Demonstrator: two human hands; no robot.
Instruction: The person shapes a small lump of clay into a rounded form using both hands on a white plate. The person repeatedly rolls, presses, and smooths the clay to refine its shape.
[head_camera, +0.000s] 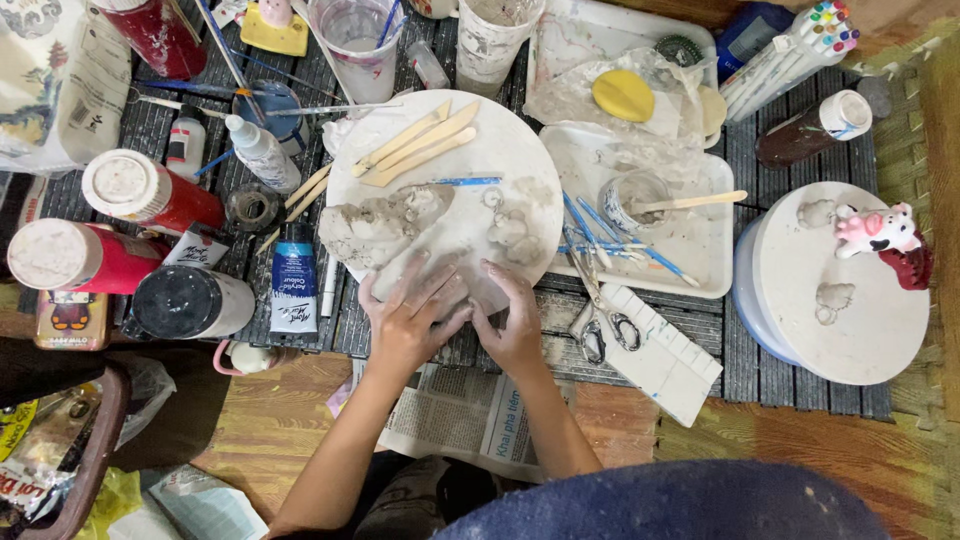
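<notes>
Near the round white board's (500, 150) closest edge: left hand (408, 322) and right hand (515, 325), fingers spread flat, pressing grey clay (385, 228) lying longways, slanting up-right across board.

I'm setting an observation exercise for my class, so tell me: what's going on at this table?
A person is working grey clay with bare hands on a round white board. The left hand and right hand press side by side on a piece at the board's near edge. A larger clay lump and wooden modelling sticks lie on the board. Paint bottles, scissors and a small cow figurine surround it.
</notes>
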